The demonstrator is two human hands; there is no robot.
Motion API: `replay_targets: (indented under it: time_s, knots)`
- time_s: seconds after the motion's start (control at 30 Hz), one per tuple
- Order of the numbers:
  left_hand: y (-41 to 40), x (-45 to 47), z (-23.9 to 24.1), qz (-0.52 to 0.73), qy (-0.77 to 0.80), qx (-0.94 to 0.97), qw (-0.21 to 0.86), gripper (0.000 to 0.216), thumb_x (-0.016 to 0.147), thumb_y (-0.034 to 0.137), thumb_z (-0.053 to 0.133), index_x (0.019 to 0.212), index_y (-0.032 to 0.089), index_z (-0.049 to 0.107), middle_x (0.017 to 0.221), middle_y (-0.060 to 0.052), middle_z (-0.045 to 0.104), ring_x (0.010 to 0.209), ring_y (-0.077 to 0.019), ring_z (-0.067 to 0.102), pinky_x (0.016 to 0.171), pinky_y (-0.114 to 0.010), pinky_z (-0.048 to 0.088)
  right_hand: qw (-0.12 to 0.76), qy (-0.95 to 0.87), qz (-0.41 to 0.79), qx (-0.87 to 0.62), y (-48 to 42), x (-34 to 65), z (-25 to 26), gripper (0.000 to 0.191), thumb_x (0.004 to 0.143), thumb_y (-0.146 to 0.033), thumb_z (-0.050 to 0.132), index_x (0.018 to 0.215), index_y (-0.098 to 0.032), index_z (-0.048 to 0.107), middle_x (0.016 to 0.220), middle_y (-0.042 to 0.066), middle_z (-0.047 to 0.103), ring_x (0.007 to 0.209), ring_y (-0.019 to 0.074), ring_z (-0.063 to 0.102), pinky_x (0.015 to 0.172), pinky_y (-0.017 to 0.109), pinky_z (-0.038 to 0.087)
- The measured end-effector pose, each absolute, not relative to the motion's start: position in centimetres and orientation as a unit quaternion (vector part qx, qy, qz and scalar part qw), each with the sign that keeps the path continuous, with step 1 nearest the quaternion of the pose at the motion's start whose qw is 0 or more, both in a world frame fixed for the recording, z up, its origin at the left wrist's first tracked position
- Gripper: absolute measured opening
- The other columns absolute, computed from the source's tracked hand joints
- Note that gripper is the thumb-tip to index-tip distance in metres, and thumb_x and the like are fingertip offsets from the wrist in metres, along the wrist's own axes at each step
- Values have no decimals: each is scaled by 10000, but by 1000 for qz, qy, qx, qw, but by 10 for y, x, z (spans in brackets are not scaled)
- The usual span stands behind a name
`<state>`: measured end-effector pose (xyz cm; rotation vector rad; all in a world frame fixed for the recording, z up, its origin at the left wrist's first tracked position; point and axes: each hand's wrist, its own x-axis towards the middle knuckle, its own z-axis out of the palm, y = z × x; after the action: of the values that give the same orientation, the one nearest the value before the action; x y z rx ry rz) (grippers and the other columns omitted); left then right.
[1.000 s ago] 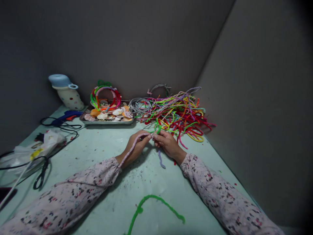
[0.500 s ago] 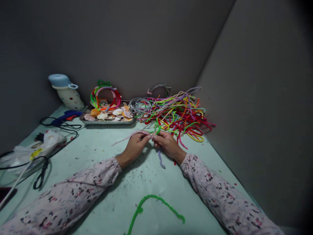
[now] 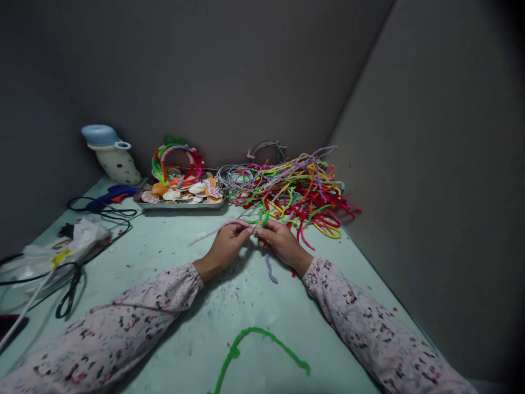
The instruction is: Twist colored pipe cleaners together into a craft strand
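The left hand [image 3: 229, 243] is pinching a thin, pale-pink, fuzzy craft stem [image 3: 237, 221], which is trailing leftward. Close beside it, the right hand [image 3: 283, 244] is pinching a bright-green fuzzy strand [image 3: 265, 218]. A curved green fuzzy stem [image 3: 256, 329] is lying on the pale-green tabletop's [image 3: 164, 241] near side.

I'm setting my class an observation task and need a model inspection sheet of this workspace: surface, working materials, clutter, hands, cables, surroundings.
Surface: pale green tabletop, dotted with small specks.
Working materials: pink fuzzy stem running over the left hand; green fuzzy piece at the right hand.
Clutter: tangled stem pile, tray of shells and colourful rings, bottle, loose green stem near the viewer.
Hands: both pinching, fingertips close together; exact contact too small to tell.
Cables: black cable looped at left; white cable nearby.
Surroundings: grey walls meeting at a corner; other people: nothing seen.
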<state>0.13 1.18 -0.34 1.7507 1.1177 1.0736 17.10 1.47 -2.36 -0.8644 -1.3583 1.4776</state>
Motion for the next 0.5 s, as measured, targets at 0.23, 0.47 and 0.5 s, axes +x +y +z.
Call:
replay_targets:
  time_s: [0.23,0.47,0.5]
  knots:
    - [10,1,-4,433,448,682,383,298,839,405,525,803,144,664,778,-41,656,754,-166,586,703,-274,451,475,-532,608,-349,12,170,-19,207,755,-375,680,825,-188,627,685,-18,566,557,95,492,506,227,343]
    - [12,2,-6,418,466,680,382,291,827,392,529,763,134,648,689,-10,613,648,-136,530,608,-252,411,466,-541,606,-350,14,170,-22,198,748,-353,687,849,-188,643,722,-12,578,561,95,496,516,230,354]
    - [12,2,-6,417,462,683,383,289,829,387,526,762,134,647,693,-9,615,653,-135,533,618,-252,414,466,-543,606,-349,14,170,-22,196,750,-349,686,852,-187,645,717,-12,577,561,95,496,517,229,355]
